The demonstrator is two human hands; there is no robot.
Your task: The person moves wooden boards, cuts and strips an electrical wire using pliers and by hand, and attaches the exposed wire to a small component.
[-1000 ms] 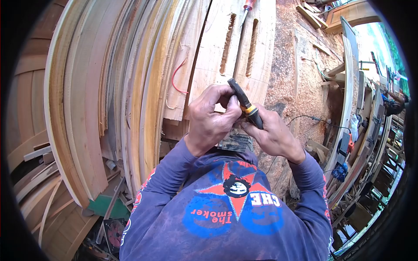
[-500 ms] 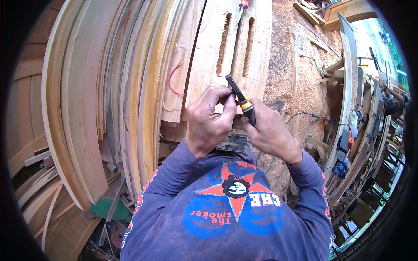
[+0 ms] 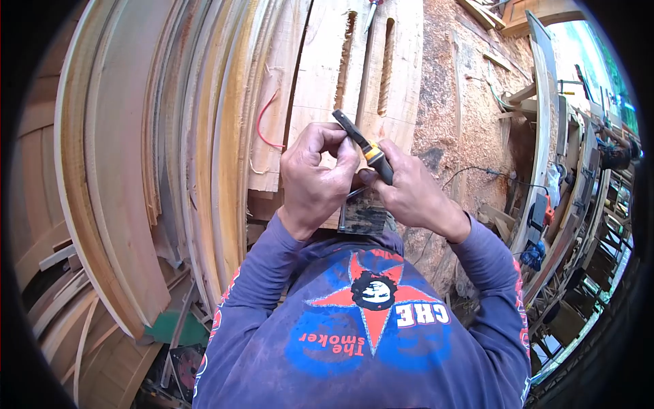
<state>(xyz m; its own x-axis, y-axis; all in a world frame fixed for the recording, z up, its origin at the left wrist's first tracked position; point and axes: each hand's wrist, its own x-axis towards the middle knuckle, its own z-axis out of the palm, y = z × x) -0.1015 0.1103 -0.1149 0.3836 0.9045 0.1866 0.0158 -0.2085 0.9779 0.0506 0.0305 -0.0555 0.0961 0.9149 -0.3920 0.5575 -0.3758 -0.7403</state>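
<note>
At the near end of the pale, slotted wooden boards [image 3: 402, 102], I see the right hand [image 3: 412, 184] with its fingers clamped around a slim black hand tool [image 3: 372, 154], which has a bright yellow band and a narrow, dark, blunt-tipped head, tilted. The left hand [image 3: 317, 170] bunches its fingers beside that head; whether they grip anything, I cannot tell.
</note>
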